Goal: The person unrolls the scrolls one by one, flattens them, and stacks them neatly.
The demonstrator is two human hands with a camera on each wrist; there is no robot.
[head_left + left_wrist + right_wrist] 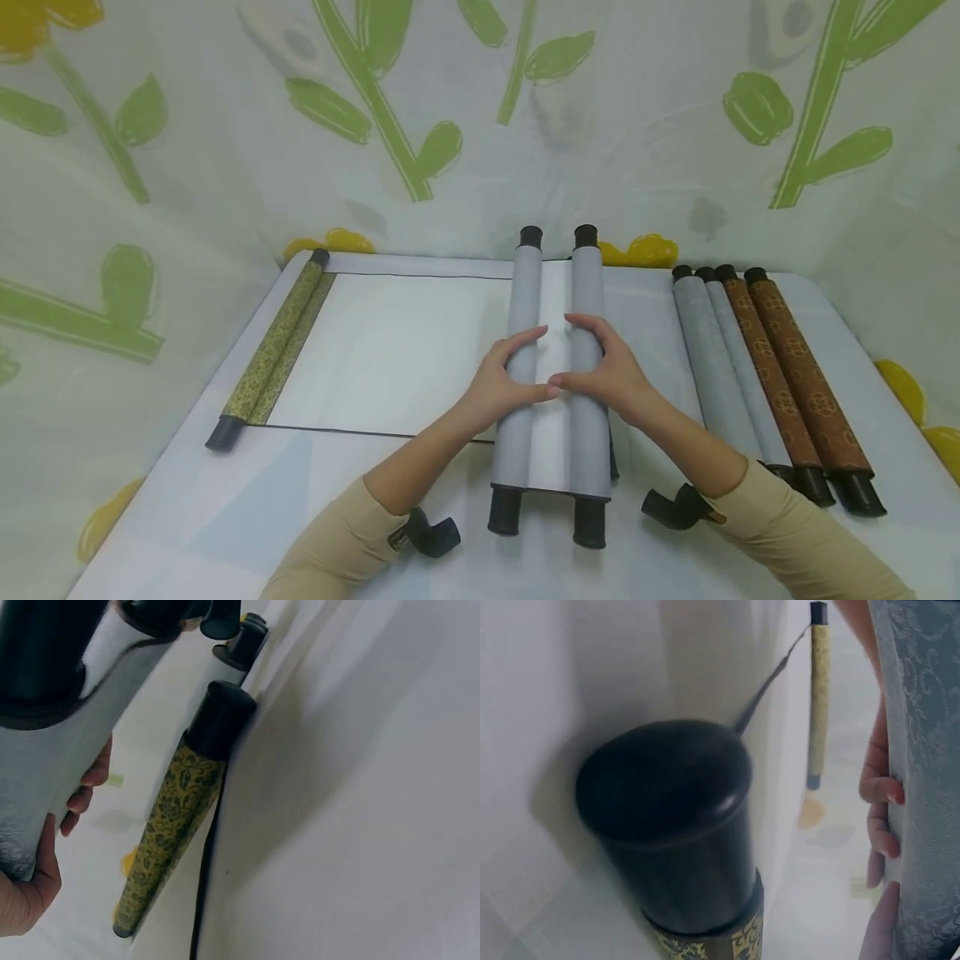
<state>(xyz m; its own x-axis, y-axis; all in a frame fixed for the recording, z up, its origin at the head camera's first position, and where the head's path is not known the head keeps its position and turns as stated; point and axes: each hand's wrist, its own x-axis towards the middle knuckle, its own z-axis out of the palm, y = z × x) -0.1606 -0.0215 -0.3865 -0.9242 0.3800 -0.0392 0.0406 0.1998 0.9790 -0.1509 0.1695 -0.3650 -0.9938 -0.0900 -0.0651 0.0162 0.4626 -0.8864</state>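
Note:
A grey-blue scroll with black end knobs is held above the table, its left roll [513, 454] and right roll [590, 454] close together with a white strip [551, 450] between them. My left hand [497, 382] grips the left roll, thumb and fingers spread around it. Around the right roll curls my right hand [613, 373]; the two thumb tips nearly meet over the strip. Beneath lies a yellow-green patterned scroll, its left roll [276, 346] at the left and its blank white sheet [390, 350] spread out. The grey scroll mostly hides its right end from above; the right wrist view shows a black knob [667, 795] there.
At the right lie rolled scrolls side by side: grey ones [716, 367] and brown patterned ones [806, 375]. A floral cloth [637, 167] hangs behind the table [247, 500]. Black wrist-worn devices [433, 533] stick out beside both forearms.

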